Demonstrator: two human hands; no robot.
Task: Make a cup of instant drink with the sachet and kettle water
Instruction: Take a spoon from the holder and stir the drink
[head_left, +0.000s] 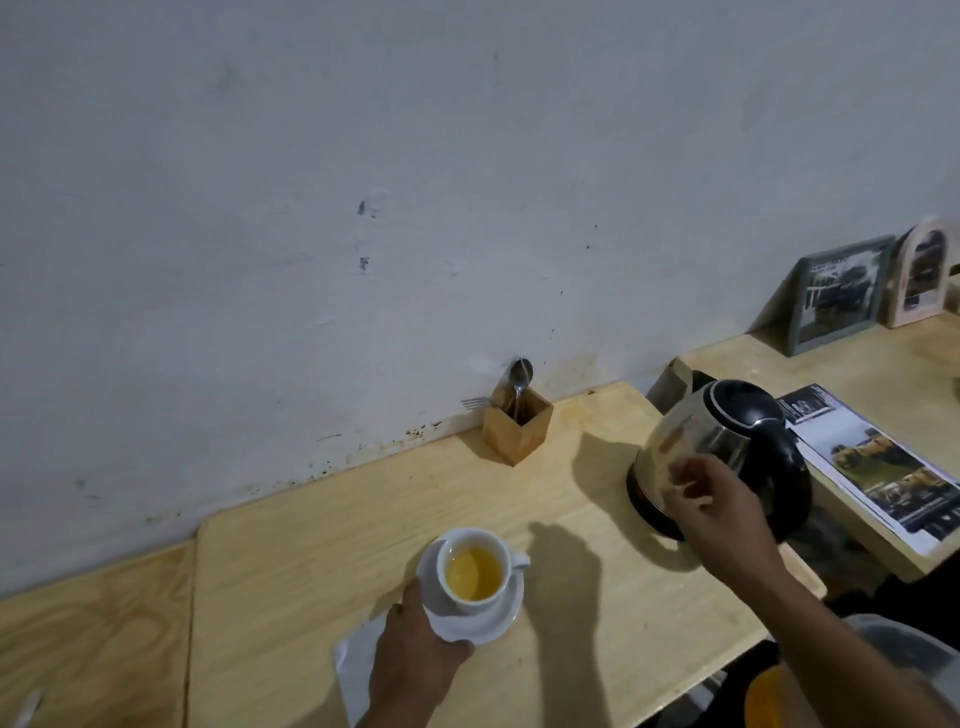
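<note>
The cup stands on a white saucer on the wooden surface, already holding a yellow-orange liquid, so the sachet and the hot water both appear to be in. The kettle sits upright on its dark base to the right, well apart from the cup. What looks left is stirring: a spoon stands in a small wooden holder against the wall, behind the cup, and nothing is in the drink yet.

The left hand grips the near-left edge of the saucer, thumb on the rim, with the cup just beyond its fingertips. Under that hand lies a white paper or wrapper; I cannot tell whether it is the empty sachet. The right hand hangs in front of the kettle body, fingers loosely curled and holding nothing, and I cannot tell whether it touches the metal.
</note>
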